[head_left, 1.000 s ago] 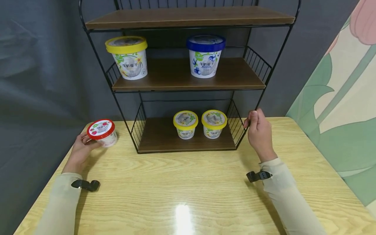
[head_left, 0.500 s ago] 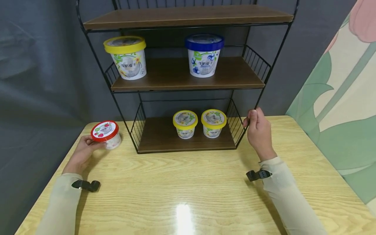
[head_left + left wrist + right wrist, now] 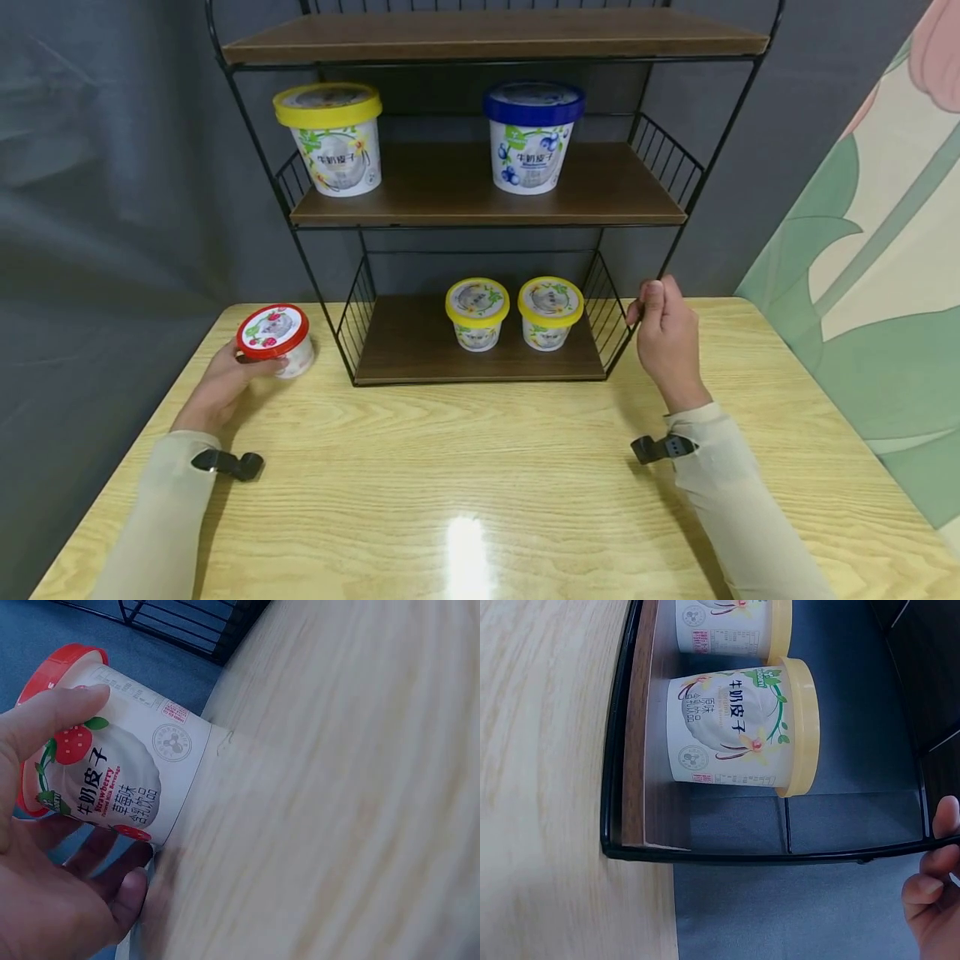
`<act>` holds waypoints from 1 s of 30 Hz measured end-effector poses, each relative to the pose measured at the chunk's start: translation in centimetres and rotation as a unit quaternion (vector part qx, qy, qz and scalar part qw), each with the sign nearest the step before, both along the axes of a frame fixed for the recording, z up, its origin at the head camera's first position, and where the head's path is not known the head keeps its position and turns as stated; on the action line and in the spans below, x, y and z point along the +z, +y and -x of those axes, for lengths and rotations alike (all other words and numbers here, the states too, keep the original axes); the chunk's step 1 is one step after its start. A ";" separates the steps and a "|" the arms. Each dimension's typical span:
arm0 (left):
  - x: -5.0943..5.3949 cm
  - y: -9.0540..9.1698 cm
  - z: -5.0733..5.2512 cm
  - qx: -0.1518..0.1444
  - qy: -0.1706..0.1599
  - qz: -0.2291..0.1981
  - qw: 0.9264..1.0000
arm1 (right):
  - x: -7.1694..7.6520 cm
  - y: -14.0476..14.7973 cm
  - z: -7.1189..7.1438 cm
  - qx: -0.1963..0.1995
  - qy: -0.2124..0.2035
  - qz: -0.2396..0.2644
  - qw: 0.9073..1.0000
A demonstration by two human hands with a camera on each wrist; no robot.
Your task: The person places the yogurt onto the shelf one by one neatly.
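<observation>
At the table's left, my left hand [image 3: 221, 387] holds a small strawberry milk tub [image 3: 296, 358] by its side, just left of the rack. Its lid [image 3: 273, 327] is red. In the left wrist view, the thumb [image 3: 71, 709] lies across the printed front and the other fingers curl beneath and behind it. The tub stands upright with its base at the wooden surface; whether it fully touches is unclear. My right hand [image 3: 667, 346] grips the front right post of the black wire rack [image 3: 487, 382]. Fingers [image 3: 922, 889] wrap that bar in the right wrist view.
Two small yellow-lidded tubs, one left [image 3: 477, 315] and one right [image 3: 551, 313], stand on the bottom shelf [image 3: 405, 354]. Above, the middle shelf [image 3: 435, 179] bears a large yellow-lidded tub [image 3: 337, 154] and a large blue-lidded tub [image 3: 531, 154]. Dark cloth [image 3: 112, 208] hangs behind.
My left hand has shifted the strawberry tub slightly right, and its lid print has turned. My right hand keeps its grip on the rack post. The head view has moved a little.
</observation>
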State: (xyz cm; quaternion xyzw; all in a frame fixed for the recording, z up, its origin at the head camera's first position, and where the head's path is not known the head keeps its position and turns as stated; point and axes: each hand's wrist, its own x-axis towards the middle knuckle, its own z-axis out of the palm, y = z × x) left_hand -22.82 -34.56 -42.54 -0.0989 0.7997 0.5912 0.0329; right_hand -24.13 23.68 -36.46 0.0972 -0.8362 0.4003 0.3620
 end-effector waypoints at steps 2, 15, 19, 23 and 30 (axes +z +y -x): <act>0.0 0.2 -0.1 0.003 -0.001 0.004 1.000 | 0.0 0.0 0.0 0.002 0.002 0.000 1.000; 1.8 0.2 -0.8 0.040 0.002 0.043 0.998 | 0.0 0.0 0.0 0.007 0.008 -0.002 1.000; 3.3 0.2 -1.4 0.050 0.024 0.061 0.997 | 0.0 0.1 0.1 0.006 0.007 -0.002 1.000; 4.9 0.0 -2.2 0.070 0.056 0.071 0.993 | -0.1 0.2 0.2 0.004 0.005 -0.005 1.000; 8.1 0.3 -3.9 0.086 0.176 -0.084 0.977 | -0.1 0.2 0.1 0.001 0.004 -0.012 1.000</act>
